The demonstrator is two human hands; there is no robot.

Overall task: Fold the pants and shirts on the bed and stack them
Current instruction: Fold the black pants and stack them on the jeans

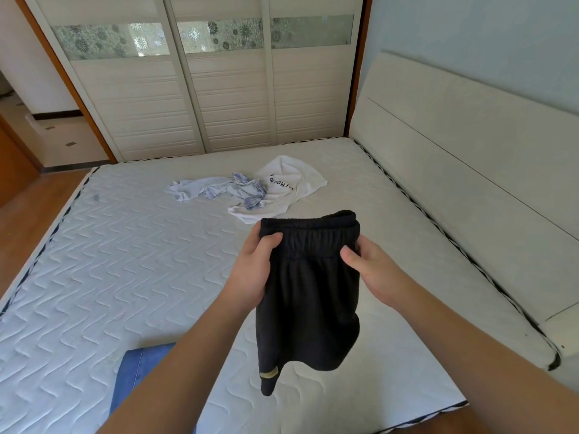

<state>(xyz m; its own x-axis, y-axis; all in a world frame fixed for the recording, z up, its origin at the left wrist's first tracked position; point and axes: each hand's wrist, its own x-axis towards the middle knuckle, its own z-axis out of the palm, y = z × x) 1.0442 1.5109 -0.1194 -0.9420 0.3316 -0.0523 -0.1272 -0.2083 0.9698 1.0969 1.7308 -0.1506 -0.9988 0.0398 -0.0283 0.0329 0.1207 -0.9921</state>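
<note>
We hold black shorts [308, 296] by the waistband above the bed [125, 245], left hand [255, 270] and right hand [374, 274] each gripping a side, so we judge folding has started and next we should lay them flat, while two shirts [250, 187] wait crumpled.

One head-worn camera, wide-angle, looks forward and down from the bedside across the mattress [131, 245] toward the wardrobe doors [200, 98]; the headboard [454, 158] runs along its right, and the forearms reach in close from below
</note>
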